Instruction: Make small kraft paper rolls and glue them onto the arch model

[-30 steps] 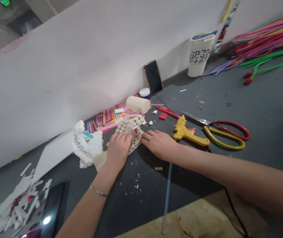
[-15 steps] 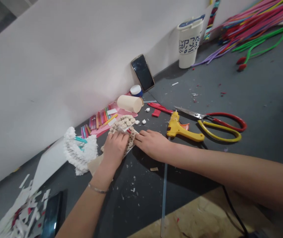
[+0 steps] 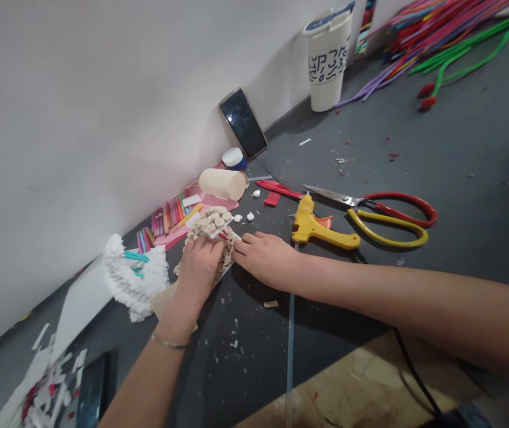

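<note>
Between both hands on the dark table is a craft piece (image 3: 213, 221) covered with beige rolled coils, with a flap-like part tilted up on top and something small and red beneath it. My left hand (image 3: 198, 264) is closed over its near left side, fingers curled on the coils. My right hand (image 3: 266, 257) grips its right edge, fingertips bent and partly hidden. Just left lies a fluffy white piece (image 3: 136, 282) with turquoise sticks. Small white lumps (image 3: 250, 217) sit beyond my right fingers. A yellow glue gun (image 3: 321, 229) rests right of that hand.
Large scissors (image 3: 392, 217) with red and yellow handles lie at the right. Along the wall stand a phone (image 3: 243, 123) and a white cup (image 3: 328, 65). A beige tube (image 3: 222, 184), coloured sticks (image 3: 169, 215), pipe cleaners (image 3: 433, 35) and white scraps (image 3: 53, 392) lie around.
The whole view has shifted slightly, with things appearing a little further left. Both hands stay on the coil-covered piece in nearly the same hold.
</note>
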### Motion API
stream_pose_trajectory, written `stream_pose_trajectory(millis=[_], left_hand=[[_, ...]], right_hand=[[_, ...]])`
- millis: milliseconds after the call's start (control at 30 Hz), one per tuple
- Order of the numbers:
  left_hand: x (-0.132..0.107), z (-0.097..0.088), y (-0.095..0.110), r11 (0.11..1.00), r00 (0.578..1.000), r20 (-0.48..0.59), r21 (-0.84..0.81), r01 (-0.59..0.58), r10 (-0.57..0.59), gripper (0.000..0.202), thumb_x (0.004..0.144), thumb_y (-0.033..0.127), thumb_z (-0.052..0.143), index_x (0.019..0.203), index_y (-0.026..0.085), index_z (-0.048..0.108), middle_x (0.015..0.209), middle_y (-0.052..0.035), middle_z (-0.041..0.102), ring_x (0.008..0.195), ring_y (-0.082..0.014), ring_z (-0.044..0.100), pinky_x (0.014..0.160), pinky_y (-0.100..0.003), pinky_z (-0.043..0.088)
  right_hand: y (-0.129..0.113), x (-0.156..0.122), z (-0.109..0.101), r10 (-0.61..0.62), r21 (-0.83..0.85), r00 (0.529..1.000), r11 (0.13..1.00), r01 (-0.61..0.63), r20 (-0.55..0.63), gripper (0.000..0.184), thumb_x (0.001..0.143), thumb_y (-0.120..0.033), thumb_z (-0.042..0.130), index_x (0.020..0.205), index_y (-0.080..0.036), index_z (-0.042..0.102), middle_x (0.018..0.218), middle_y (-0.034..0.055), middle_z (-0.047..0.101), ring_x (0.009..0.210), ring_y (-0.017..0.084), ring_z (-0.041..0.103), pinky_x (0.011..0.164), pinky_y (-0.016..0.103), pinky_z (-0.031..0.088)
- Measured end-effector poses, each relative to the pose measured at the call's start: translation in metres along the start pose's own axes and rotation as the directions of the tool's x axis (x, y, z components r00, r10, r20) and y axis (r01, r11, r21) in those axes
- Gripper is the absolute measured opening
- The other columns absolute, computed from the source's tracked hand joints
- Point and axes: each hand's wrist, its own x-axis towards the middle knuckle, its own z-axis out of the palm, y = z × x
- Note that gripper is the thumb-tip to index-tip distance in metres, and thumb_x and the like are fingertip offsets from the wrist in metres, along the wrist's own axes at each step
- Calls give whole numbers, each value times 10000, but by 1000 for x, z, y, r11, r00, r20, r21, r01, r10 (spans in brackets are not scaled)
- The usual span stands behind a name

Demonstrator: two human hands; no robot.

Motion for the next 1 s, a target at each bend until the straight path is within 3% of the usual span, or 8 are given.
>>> stream_pose_trajectory(millis=[500,1000], left_hand=[[0,6,-5,996,999,-17,-89,26,-28,248,958,199,438,914,221,681,839,-98,692,905,-310,586,754,-419,378],[-1,8,1,998,998,-42,11,56,-56,215,953,183,467,814,230,625,811,-70,677,886,-281,554,774,-411,330]], right_hand=[[0,1,0,16,26,1000,1000,-16,-3,179,967,-146,463,1051,-141,621,1106,95,637,1001,250,572,744,366,456],[0,-1,-2,-4,29,1000,1000,4,0,178,930,-138,488,1049,-140,620,1098,106,636,995,247,564,734,365,449]])
